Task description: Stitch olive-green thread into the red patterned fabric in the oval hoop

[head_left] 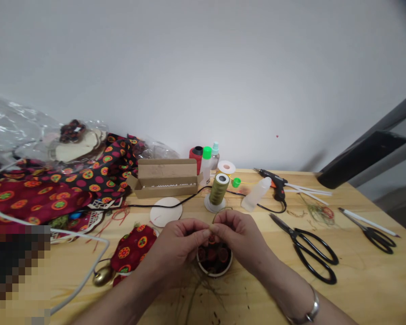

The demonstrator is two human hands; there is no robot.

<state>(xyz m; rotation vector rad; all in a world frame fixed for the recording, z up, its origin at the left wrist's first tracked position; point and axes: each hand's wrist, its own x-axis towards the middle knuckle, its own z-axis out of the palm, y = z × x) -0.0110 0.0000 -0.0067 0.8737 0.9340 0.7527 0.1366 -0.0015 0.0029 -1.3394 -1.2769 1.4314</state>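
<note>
My left hand and my right hand meet above a round, fabric-covered piece with a pale rim. Thumbs and forefingers of both are pinched together, tip to tip. What lies between the fingertips is too small to make out. Dark patterned cloth shows on the round piece, its upper part hidden by my fingers. Loose greenish threads trail on the table below it. Just behind my hands stands an olive thread spool. Red patterned fabric lies beside my left forearm.
Black-handled scissors lie to the right, with smaller scissors farther out. A glue gun, a translucent bottle and an open cardboard box are at the back. A brass bell and a white cable lie left.
</note>
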